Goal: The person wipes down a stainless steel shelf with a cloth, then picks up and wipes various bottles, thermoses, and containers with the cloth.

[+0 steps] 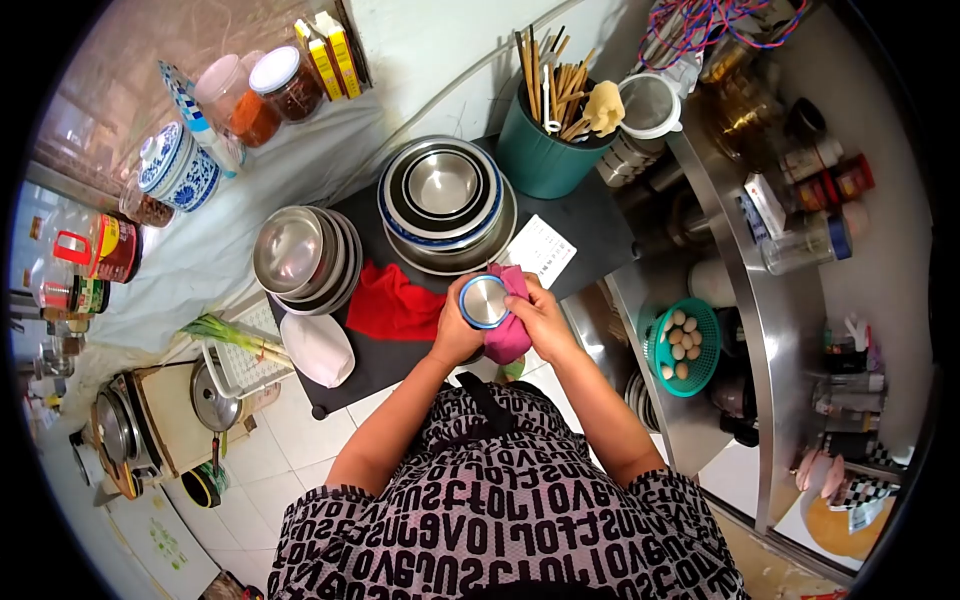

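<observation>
My left hand (456, 322) grips a small, round, blue-rimmed metal piece (484, 302); whether it is a lid or a cup I cannot tell. My right hand (540, 316) presses a magenta cloth (509, 338) around its right edge. Just left of my left hand, a crumpled red cloth (390, 303) lies on the dark table (385, 376). Beyond my hands stands a stack of nested metal bowls (443, 184). A white printed card (542, 250) lies just past my right hand.
More stacked metal bowls (288, 250) and a white dish (318, 348) stand at left. A green container (545, 165) of chopsticks stands at the back. Steel shelves (745, 330) at right hold a green basket (717, 345) of eggs. Jars (290, 85) line a ledge.
</observation>
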`<state>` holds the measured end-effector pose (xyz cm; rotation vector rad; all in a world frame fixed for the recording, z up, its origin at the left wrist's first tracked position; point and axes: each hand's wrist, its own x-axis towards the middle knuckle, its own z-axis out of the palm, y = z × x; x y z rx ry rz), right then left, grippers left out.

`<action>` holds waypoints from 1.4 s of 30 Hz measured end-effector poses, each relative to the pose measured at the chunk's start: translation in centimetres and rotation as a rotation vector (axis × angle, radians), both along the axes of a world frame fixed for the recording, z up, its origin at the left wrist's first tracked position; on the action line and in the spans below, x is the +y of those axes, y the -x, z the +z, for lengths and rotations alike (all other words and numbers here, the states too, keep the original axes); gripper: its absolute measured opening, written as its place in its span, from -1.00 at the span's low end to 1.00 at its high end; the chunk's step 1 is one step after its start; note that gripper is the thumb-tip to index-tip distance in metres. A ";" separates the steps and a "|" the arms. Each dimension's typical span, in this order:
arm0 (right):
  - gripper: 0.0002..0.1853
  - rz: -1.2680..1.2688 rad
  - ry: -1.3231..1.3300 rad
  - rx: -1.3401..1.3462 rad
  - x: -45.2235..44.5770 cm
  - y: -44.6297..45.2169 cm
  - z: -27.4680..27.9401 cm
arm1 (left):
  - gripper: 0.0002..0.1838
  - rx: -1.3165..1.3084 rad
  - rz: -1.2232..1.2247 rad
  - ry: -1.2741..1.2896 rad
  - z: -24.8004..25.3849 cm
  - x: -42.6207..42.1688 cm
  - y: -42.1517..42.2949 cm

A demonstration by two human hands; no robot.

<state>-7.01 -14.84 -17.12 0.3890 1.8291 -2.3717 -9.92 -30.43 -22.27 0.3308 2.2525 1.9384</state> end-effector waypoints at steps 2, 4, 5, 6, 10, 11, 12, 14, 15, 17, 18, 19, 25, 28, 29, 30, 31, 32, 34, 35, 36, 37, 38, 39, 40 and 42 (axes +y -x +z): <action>-0.68 0.003 -0.009 0.017 0.0 0.1 0.2 | -0.14 0.085 -0.002 -0.044 -0.4 0.1 0.1; -0.68 0.009 0.006 0.024 0.2 0.1 0.0 | -0.14 0.076 0.006 -0.037 -0.3 0.2 0.0; -0.69 0.016 0.020 0.031 0.3 0.0 -0.1 | -0.15 0.069 0.015 -0.032 -0.3 0.3 0.0; -0.69 0.015 0.020 0.028 0.3 0.0 0.0 | -0.15 0.066 0.014 -0.032 -0.4 0.3 -0.1; -0.71 -0.022 -0.015 0.004 -0.2 0.0 0.2 | -0.17 0.069 0.026 -0.024 -0.6 0.3 0.0; -0.72 -0.034 -0.039 0.003 -0.3 0.0 0.2 | -0.17 0.086 0.020 -0.026 -0.6 0.3 0.1; -0.72 -0.036 -0.039 0.003 -0.2 0.0 0.2 | -0.17 0.086 0.019 -0.026 -0.5 0.3 0.1; -0.72 -0.027 -0.018 0.022 0.0 -0.1 0.0 | -0.17 0.088 0.015 0.005 -0.4 0.3 0.0; -0.72 -0.027 -0.017 0.022 0.1 -0.2 -0.1 | -0.17 0.088 0.015 0.006 -0.6 0.3 0.0; -0.72 0.006 -0.021 0.055 0.3 -0.2 -0.3 | -0.18 0.093 0.019 -0.011 -0.9 0.3 0.0; -0.72 0.007 -0.021 0.055 0.2 -0.2 -0.3 | -0.18 0.093 0.020 -0.011 -0.7 0.3 0.0; -0.73 -0.008 -0.014 0.046 0.1 -0.2 -0.3 | -0.18 0.091 0.025 -0.021 -0.6 0.3 0.0; -0.73 -0.069 -0.042 0.020 -0.5 0.0 0.0 | -0.11 0.019 0.021 -0.040 -0.9 0.4 0.0; -0.73 -0.070 -0.038 0.007 -0.4 0.0 0.0 | -0.16 0.060 0.037 -0.040 -0.8 0.6 -0.2; -0.71 -0.052 -0.032 0.003 -0.3 -0.1 0.0 | -0.15 0.064 0.038 -0.045 -0.7 0.5 -0.2; -0.71 -0.051 -0.032 0.003 -0.1 -0.1 0.1 | -0.15 0.065 0.039 -0.045 -0.9 0.5 -0.2; -0.69 -0.001 -0.047 0.031 0.1 -0.3 0.2 | -0.15 0.062 0.036 -0.057 -1.0 0.5 -0.1; -0.66 0.051 -0.063 0.058 0.3 -0.4 0.3 | -0.14 0.058 0.034 -0.068 -1.2 0.5 -0.1; -0.64 0.055 -0.064 0.041 0.3 -0.3 0.4 | -0.14 0.047 0.031 -0.054 -0.6 0.5 -0.1; -0.61 0.056 -0.066 0.026 0.3 -0.3 0.5 | -0.15 0.036 0.026 -0.039 -0.4 0.5 -0.1; -0.61 0.058 -0.067 0.023 0.2 -0.3 0.6 | -0.15 0.033 0.028 -0.040 -0.5 0.5 -0.2; -0.61 0.045 -0.073 0.018 0.1 -0.2 0.7 | -0.16 0.024 0.022 -0.047 -0.5 0.6 -0.2; -0.61 0.033 -0.078 0.016 0.0 0.0 0.7 | -0.17 0.018 0.017 -0.052 -0.5 0.5 0.0; -0.61 0.036 -0.077 0.019 0.0 0.1 0.7 | -0.17 0.021 0.020 -0.051 -0.7 0.4 0.1; -0.61 0.044 -0.046 0.022 0.1 0.1 0.6 | -0.11 0.036 0.007 -0.025 -0.8 0.3 0.1; -0.61 0.050 -0.017 0.023 0.4 0.0 0.7 | -0.04 0.048 -0.009 0.000 -1.0 0.4 0.1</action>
